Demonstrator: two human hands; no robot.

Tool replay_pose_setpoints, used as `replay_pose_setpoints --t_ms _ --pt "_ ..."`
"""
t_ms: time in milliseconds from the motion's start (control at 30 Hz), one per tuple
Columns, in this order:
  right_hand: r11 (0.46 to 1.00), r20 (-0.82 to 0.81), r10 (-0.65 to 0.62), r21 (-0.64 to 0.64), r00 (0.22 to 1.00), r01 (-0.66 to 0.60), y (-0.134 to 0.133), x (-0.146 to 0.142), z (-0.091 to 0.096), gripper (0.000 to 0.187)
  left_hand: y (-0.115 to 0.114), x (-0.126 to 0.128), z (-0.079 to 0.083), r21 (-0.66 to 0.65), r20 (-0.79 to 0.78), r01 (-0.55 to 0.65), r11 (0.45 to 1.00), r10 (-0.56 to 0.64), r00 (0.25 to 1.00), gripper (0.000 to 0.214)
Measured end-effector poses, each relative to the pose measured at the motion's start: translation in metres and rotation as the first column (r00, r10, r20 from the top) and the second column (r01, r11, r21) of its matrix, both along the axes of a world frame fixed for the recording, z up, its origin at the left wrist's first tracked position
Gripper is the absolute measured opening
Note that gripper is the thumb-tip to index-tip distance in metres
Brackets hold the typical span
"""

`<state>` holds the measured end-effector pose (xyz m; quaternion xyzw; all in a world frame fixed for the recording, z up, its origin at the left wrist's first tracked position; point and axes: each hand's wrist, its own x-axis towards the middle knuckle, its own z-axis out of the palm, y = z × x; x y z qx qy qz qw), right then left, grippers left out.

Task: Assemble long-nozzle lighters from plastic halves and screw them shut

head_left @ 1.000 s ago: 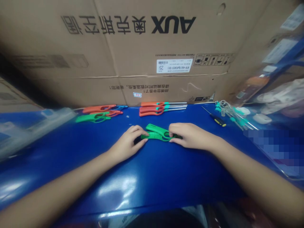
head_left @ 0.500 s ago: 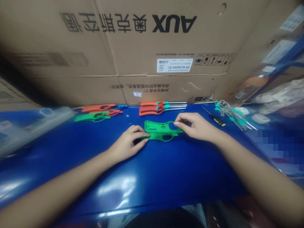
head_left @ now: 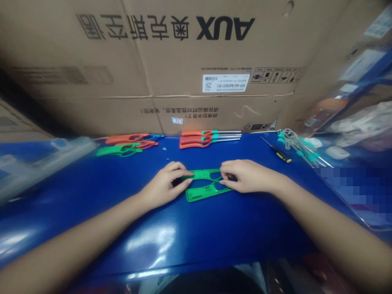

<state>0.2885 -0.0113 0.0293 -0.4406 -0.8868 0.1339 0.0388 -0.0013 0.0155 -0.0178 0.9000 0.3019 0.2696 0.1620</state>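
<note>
Two green plastic lighter casing halves lie one behind the other over the blue table. My left hand (head_left: 171, 179) grips the left end of the farther half (head_left: 203, 175) between thumb and fingers. My right hand (head_left: 243, 175) is closed on the right end of the nearer half (head_left: 200, 192), whose hollow inside faces up. This nearer half slants slightly, its right end toward the farther one. The fingers of my right hand also overlap the trigger-loop end of the farther half; whether they touch it, I cannot tell.
Red-handled gas lighters (head_left: 196, 141) with metal tubes lie by the cardboard box (head_left: 171, 81). Left of them are orange, red and green casings (head_left: 119, 150). A screwdriver (head_left: 280, 154) and metal tubes with turquoise parts (head_left: 301, 149) lie at right. A blurred plastic bag is at left.
My right hand has brought its casing half from behind the other to the near side, toward me. My left hand stays on its half in the same place.
</note>
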Motion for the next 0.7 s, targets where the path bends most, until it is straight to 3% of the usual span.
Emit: replay_pose_setpoints --t_ms 67,133,333,700 --pt "0.999 -0.012 0.019 0.050 1.000 -0.018 0.001 0.001 -0.001 0.012 -0.002 0.000 0.003 0.036 0.000 0.002 0.999 -0.002 1.000 0.021" --pt "0.996 -0.030 0.039 0.081 0.999 -0.037 0.001 0.002 -0.002 0.022 -0.005 0.000 0.006 0.062 0.004 0.016 0.998 -0.016 1.000 0.021" --pt "0.996 -0.081 0.083 0.044 0.993 -0.079 0.003 0.003 -0.010 0.016 -0.009 -0.001 0.009 0.041 -0.091 0.143 0.989 -0.139 0.986 0.028" --pt "0.991 -0.087 0.100 0.093 0.991 -0.092 0.005 0.001 -0.014 0.012 -0.004 -0.001 0.006 0.025 -0.034 0.107 0.994 -0.106 0.994 0.022"
